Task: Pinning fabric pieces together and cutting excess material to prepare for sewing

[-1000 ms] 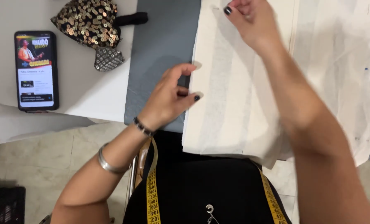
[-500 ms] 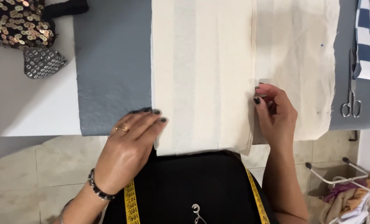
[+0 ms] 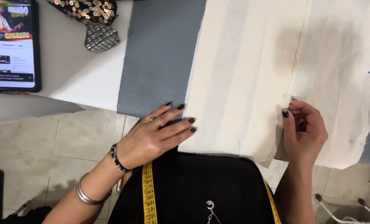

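From my remote seat, the biggest thing I saw was the wide cream woven cloth (image 3: 251, 74) spread flat over the right half of the view, with faint paler stripes running away from the wearer and its near edge hanging just over the table's front. Under it lay a plain grey sheet of fabric (image 3: 162, 54), bare on the cloth's left side, and under that the white tabletop (image 3: 75, 70), which ended above a beige tiled floor (image 3: 48, 145).

The person's black garment filled the bottom middle, with a yellow measuring tape (image 3: 148, 195) hanging down over it.

The left hand (image 3: 154, 137) lay flat and open, fingers spread a little, fingertips touching the cream cloth's left edge where it met the grey sheet. It held nothing. The right hand (image 3: 303, 130) was curled at a lengthwise fold line of the cloth near the front edge, thumb and fingers pinched on a small bit of the fabric.

At the far left of the table a black smartphone (image 3: 14, 45) lay face up with its screen lit. Beside it, toward the top, sat a dark sequinned pouch (image 3: 87, 12) with gold and silver discs, well apart from both hands.
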